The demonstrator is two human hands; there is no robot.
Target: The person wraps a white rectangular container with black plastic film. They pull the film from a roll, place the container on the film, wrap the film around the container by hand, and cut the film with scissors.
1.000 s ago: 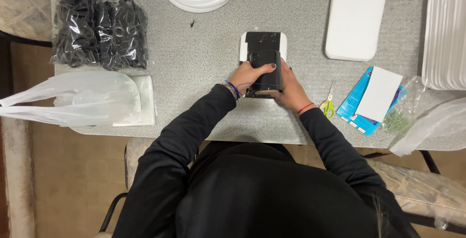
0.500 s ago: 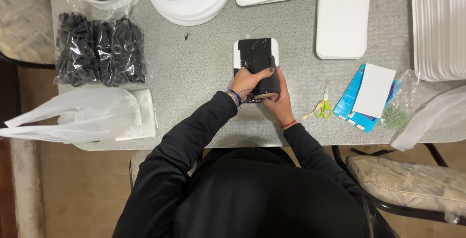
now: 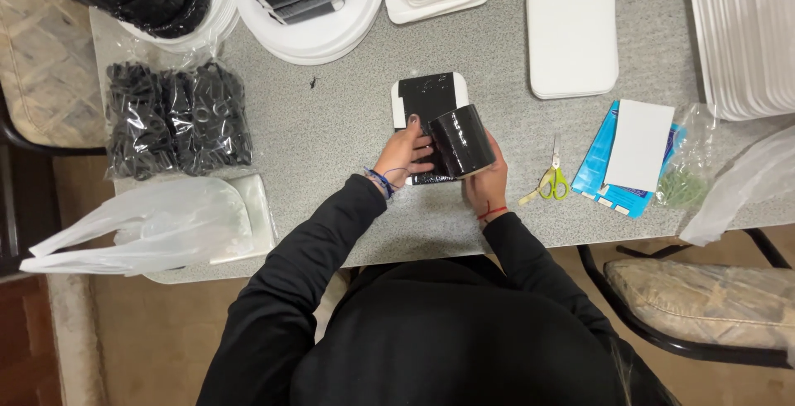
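A small white foam tray (image 3: 399,101) lies on the grey speckled table (image 3: 331,149), covered by a strip of glossy black film (image 3: 426,98). My right hand (image 3: 487,184) grips a roll of that black film (image 3: 460,141), lifted and tilted at the tray's near right corner. My left hand (image 3: 404,151) rests flat on the film at the tray's near edge, fingers spread, pressing it down. Both forearms wear black sleeves; bead bracelets circle the left wrist and a red thread circles the right.
Yellow-green scissors (image 3: 548,182) and a blue-and-white packet (image 3: 631,158) lie to the right. A white foam lid (image 3: 572,35) sits behind them, stacked white trays (image 3: 745,33) far right. A bag of black items (image 3: 175,116) and a white plastic bag (image 3: 149,224) are left. Round white plates (image 3: 327,29) are behind.
My right hand has lifted and tilted the film roll off the tray toward its right corner. The left hand now presses the film flat. The camera view has moved closer.
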